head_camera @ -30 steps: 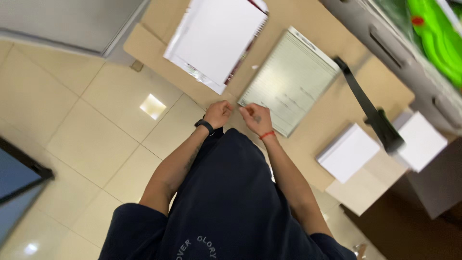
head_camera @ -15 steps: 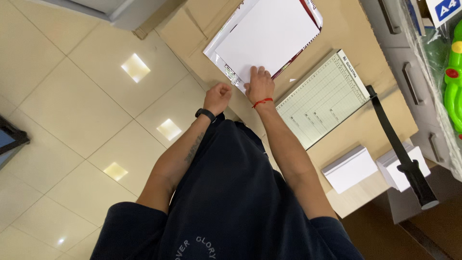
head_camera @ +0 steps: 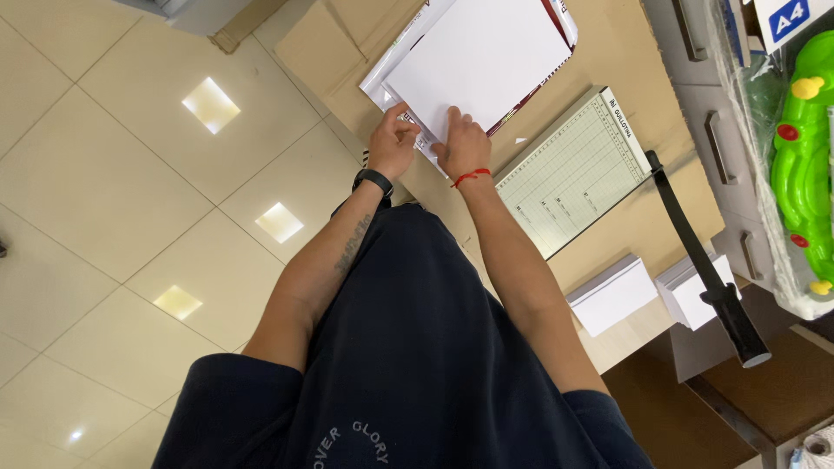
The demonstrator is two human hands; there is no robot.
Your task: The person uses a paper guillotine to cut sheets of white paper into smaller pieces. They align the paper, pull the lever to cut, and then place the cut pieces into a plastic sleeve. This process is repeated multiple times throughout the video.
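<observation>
My left hand and my right hand are both at the near corner of a stack of white paper that lies on the brown tabletop, in the far middle of the view. The fingers of my left hand are curled and pinching the corner edge of the sheets. My right hand lies on top of the stack just beside it, fingers pressed down on the paper and held close together. The stack sits inside an opened paper wrapper whose white edge shows along its left side and whose dark red edge shows to the right.

A black wristband is on my left wrist and a thin red thread on my right.

To the right of the stack, close to it, lies a paper trimmer with a pale green gridded board; its black cutting arm stands swung out toward the near right. Near the trimmer's near end are two small piles of cut white sheets, side by side. At the far right edge a bright green plastic toy sits in clear wrapping. The floor to the left is pale glossy tile.
</observation>
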